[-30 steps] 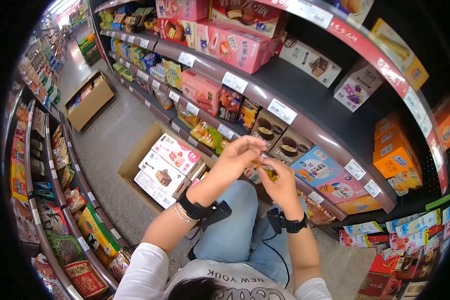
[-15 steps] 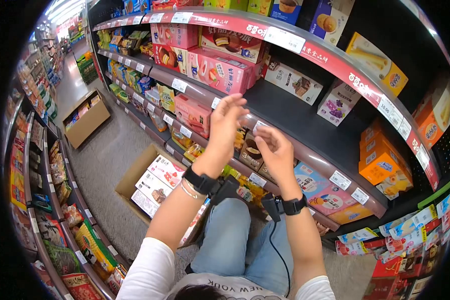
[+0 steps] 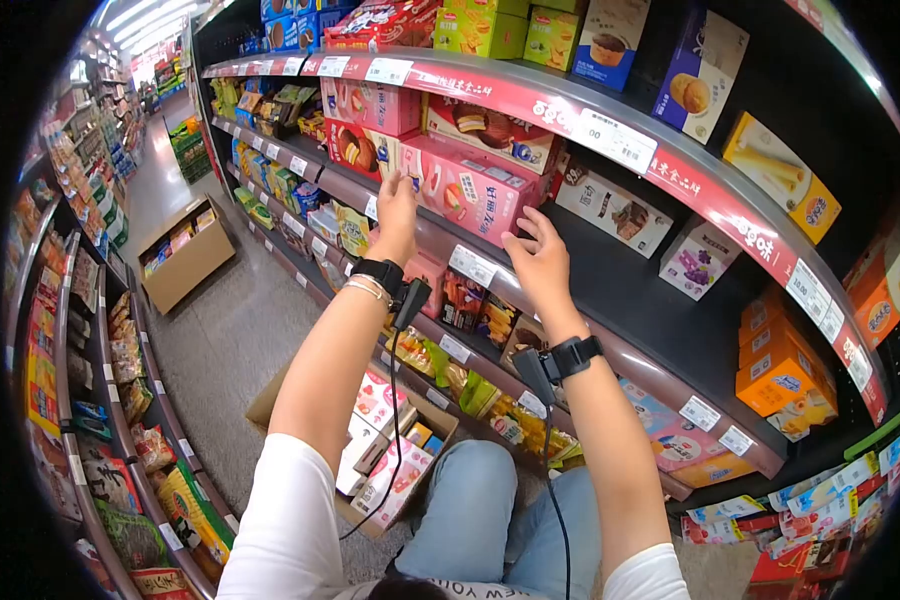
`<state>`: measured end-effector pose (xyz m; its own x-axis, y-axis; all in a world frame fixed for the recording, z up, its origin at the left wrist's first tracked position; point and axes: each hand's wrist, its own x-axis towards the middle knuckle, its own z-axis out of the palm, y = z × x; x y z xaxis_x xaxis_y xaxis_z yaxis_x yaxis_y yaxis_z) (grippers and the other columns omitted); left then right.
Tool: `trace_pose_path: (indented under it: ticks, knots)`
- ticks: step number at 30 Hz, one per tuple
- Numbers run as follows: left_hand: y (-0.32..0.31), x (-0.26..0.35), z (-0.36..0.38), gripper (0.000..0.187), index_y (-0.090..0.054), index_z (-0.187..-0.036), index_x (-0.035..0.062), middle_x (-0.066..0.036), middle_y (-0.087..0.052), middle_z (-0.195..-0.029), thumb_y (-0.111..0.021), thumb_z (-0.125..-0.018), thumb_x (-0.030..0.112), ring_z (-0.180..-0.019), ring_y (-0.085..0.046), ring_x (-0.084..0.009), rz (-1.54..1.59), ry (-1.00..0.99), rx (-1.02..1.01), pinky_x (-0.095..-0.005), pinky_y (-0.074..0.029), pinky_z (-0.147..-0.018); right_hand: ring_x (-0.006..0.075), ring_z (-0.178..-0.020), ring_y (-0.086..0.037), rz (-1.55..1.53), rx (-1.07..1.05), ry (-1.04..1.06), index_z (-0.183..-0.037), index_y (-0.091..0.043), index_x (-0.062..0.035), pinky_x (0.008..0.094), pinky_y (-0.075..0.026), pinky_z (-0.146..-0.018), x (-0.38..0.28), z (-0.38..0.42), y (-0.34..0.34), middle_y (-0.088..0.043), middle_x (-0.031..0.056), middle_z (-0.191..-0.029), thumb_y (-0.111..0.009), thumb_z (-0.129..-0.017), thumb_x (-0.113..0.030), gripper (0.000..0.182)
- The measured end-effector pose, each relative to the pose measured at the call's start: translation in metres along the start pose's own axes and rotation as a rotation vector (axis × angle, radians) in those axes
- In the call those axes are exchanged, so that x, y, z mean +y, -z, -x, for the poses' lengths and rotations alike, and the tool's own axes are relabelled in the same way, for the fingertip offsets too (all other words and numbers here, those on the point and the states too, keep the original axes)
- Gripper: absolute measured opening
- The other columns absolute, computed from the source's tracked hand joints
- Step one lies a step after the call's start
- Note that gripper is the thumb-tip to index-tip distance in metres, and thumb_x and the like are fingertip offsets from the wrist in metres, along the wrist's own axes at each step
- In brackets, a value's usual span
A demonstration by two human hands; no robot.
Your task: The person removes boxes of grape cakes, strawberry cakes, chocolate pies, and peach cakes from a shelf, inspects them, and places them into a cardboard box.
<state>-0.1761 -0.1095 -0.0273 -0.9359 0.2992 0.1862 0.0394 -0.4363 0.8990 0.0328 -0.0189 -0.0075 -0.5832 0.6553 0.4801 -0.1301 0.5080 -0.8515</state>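
Both hands reach up to the pink boxes (image 3: 465,190) on the middle shelf (image 3: 610,270). Left hand (image 3: 396,212) lies against the near left end of the pink row, fingers extended upward; whether it pinches a box edge cannot be told, since the palm faces away. Right hand (image 3: 538,262) is spread and loose, fingertips just touching the lower right corner of the front pink box, grasping nothing. Such a two-sided placement would suit steadying or squaring the row from both ends. Price tags (image 3: 473,265) run along the shelf lip directly below the hands. Each wrist carries a black strap with a small device (image 3: 536,374) and a trailing cable. Farther right on the same shelf stand a white box (image 3: 615,210) and a small purple-printed box (image 3: 697,262), well apart from the hands. Below, a cardboard carton (image 3: 385,455) of packs sits on the floor by the person's knees, partly hidden by the left arm. Printed labels are too small to read.
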Motion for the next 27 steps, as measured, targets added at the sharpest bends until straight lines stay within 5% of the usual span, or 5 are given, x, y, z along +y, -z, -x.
trace_pose_path:
  ticks: [3,7,18,23,27]
  knots:
    - [0.006,-0.016,-0.024,0.055,-0.039,-0.137,-0.0034,-0.016,-0.053,-0.129,-0.053,-0.091,0.026,-0.114,-0.053,-0.0230,-0.266,-0.160,0.016,-0.0294,-0.040,-0.096,0.0287,-0.096,-0.065,0.077,0.059,0.001,-0.130,-0.047,0.0003,0.0354,-0.052,-0.079,0.014,-0.012,-0.009,-0.059,0.0239,-0.118,-0.070,-0.077,-0.022,0.062]
    - [0.015,-0.047,-0.072,0.063,-0.042,-0.134,-0.0057,-0.024,-0.049,-0.130,-0.053,-0.090,0.038,-0.122,-0.049,-0.0318,-0.426,-0.319,0.056,-0.0348,-0.036,-0.102,0.0346,-0.101,-0.062,0.106,0.107,-0.070,-0.132,-0.044,0.0016,0.0381,-0.049,-0.085,0.035,-0.030,-0.019,-0.058,0.0254,-0.118,-0.072,-0.074,-0.028,0.070]
    - [0.019,-0.032,-0.081,0.066,-0.054,-0.124,-0.0024,-0.021,-0.053,-0.117,-0.058,-0.085,0.050,-0.109,-0.053,-0.0304,-0.460,-0.231,-0.012,-0.0347,-0.040,-0.095,0.0365,-0.107,-0.059,0.233,0.160,-0.030,-0.131,-0.042,0.0037,0.0392,-0.046,-0.091,0.057,-0.052,-0.025,-0.060,0.0271,-0.114,-0.077,-0.069,-0.031,0.079]
    - [0.023,-0.036,-0.071,0.053,-0.064,-0.107,-0.0048,-0.018,-0.056,-0.108,-0.066,-0.082,0.042,-0.098,-0.056,-0.0249,-0.457,-0.267,-0.111,-0.0328,-0.044,-0.087,0.0273,-0.101,-0.063,0.148,0.186,-0.111,-0.127,-0.046,0.0009,0.0353,-0.049,-0.087,0.056,-0.055,-0.009,-0.064,0.0187,-0.110,-0.081,-0.065,-0.021,0.074]
    - [0.008,0.003,-0.014,0.037,-0.064,-0.105,-0.0036,-0.011,-0.061,-0.100,-0.070,-0.083,0.025,-0.086,-0.060,-0.0150,-0.257,-0.262,-0.088,-0.0274,-0.048,-0.075,0.0270,-0.105,-0.060,0.230,0.258,0.039,-0.124,-0.048,0.0013,0.0356,-0.046,-0.090,0.048,-0.049,0.004,-0.062,0.0184,-0.114,-0.082,-0.065,-0.022,0.072]
